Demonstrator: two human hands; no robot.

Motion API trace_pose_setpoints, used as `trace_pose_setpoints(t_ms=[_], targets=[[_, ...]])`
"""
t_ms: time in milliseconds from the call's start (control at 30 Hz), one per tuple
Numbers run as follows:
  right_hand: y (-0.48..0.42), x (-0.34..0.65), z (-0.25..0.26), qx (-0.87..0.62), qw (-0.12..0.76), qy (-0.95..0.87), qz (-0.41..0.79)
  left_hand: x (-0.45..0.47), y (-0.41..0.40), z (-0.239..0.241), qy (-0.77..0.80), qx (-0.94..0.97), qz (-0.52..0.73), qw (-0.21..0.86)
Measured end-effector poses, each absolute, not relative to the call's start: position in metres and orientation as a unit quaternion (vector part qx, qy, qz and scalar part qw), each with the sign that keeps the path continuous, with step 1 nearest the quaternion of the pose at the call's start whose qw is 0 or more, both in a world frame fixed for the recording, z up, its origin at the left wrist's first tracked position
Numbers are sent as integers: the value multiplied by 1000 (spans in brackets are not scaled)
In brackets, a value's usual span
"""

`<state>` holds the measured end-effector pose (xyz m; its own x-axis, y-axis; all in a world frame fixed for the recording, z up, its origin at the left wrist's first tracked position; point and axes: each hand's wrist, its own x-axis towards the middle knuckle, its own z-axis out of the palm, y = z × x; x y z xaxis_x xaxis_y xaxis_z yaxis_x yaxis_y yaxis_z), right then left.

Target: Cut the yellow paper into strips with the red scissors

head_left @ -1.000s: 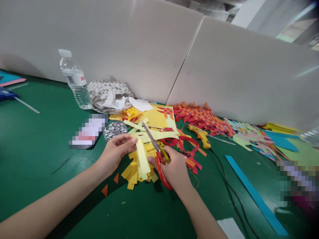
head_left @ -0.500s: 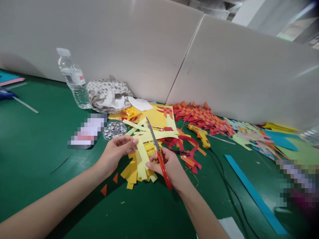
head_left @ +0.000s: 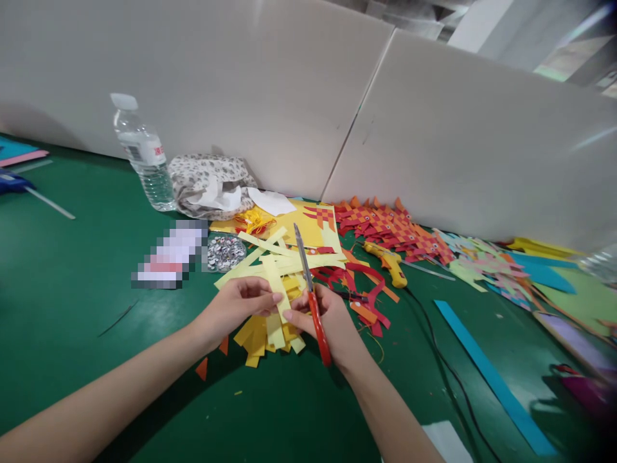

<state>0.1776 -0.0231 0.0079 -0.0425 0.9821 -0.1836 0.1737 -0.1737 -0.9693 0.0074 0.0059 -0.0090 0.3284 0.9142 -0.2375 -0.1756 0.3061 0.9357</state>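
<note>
My left hand (head_left: 236, 303) pinches pale yellow paper strips (head_left: 276, 289) above a heap of darker yellow strips (head_left: 255, 334) on the green table. My right hand (head_left: 328, 321) is closed round the red-handled scissors (head_left: 311, 296). Their blades are together and point away from me, over the strips. The two hands almost touch at the fingertips.
A water bottle (head_left: 143, 154) and a patterned cloth pouch (head_left: 207, 183) stand by the white partition. A dish of googly eyes (head_left: 224, 251), a yellow glue gun (head_left: 388, 262) with its black cord, woven red-orange paper fish (head_left: 390, 225), red strips and a blue strip (head_left: 491, 379) lie around.
The scissors swung upright and their blades closed. My left hand moved right toward my right hand, still pinching the pale strips.
</note>
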Motion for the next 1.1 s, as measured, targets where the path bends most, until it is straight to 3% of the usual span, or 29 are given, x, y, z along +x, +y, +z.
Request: trace_pose_setpoints(t_ms=[133,233,367,633,1100], targets=[[-25,180,12,-646,348,-583,348,5,8,-8,424,439,426,668],[-26,183,18,-676,260,-658,206,1,12,-6,427,438,444,655],[-28,186,19,-654,195,-722,116,-3,15,-5,436,418,457,653],[-27,187,15,-636,162,-748,94,-6,17,-3,419,401,475,662],[-29,183,15,-632,182,-746,100,-6,19,-9,369,368,470,712]])
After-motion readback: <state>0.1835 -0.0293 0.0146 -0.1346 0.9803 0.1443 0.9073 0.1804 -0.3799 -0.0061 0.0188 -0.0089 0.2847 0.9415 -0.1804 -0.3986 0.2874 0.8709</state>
